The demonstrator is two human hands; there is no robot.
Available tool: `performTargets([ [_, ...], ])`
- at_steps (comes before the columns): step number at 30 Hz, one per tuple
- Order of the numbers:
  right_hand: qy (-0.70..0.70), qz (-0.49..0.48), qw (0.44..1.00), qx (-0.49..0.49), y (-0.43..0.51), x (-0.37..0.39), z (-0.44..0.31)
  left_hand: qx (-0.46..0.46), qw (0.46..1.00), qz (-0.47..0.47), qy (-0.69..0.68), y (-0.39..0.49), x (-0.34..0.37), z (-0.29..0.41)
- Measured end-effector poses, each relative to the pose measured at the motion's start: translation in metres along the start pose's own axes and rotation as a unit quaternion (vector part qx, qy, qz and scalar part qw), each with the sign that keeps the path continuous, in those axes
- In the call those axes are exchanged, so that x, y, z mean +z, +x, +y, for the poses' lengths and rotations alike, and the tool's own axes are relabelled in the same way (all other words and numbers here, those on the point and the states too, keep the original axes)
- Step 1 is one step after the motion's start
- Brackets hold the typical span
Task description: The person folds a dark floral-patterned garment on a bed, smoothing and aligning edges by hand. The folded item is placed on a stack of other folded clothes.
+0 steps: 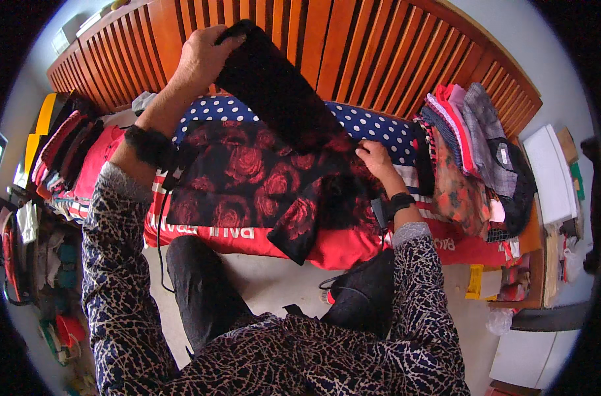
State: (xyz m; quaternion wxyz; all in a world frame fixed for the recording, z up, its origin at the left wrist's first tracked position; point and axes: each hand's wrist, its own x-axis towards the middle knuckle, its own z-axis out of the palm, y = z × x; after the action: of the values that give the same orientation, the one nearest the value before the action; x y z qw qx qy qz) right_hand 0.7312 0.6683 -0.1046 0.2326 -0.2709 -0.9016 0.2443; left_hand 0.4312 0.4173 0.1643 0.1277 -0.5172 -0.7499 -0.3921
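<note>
A black garment with red rose print [246, 168] lies spread on the bed before me. My left hand [204, 52] pinches the far end of its plain black part [276, 84] and holds it raised in front of the headboard. At the garment's right edge is my right hand [377, 158], its thumb and fingers closed on the cloth near the shoulder or side. One rose-printed sleeve [298, 222] hangs over the bed's front edge. Both wrists wear black bands with cables.
Folded clothes are stacked on the right [471, 133] and on the left [63, 148]. Behind stands a slatted wooden headboard [325, 44]. A blue polka-dot cloth [379, 128] and a red printed bedsheet [206, 237] cover the bed. A white box [550, 173] stands at the far right.
</note>
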Motion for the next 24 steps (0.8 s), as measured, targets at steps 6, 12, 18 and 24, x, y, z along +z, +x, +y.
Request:
performTargets([
  [6, 0.098, -0.063, 0.992, 0.05, 0.008, -0.019, -0.003, -0.091, 0.994, -0.002, 0.055, 0.013, 0.013, -0.051],
  [12, 0.074, -0.052, 0.991, 0.098, 0.011, -0.013, -0.008, -0.22, 0.97, -0.058, 0.082, -0.018, 0.034, -0.144],
  [18, -0.054, -0.04, 0.994, 0.082, 0.01, -0.001, -0.012, -0.246, 0.962, -0.06, 0.107, -0.08, 0.077, -0.206],
  [24, -0.156, -0.024, 0.987, 0.037, 0.003, 0.005, -0.016, -0.296, 0.937, -0.081, 0.167, -0.117, 0.095, -0.211],
])
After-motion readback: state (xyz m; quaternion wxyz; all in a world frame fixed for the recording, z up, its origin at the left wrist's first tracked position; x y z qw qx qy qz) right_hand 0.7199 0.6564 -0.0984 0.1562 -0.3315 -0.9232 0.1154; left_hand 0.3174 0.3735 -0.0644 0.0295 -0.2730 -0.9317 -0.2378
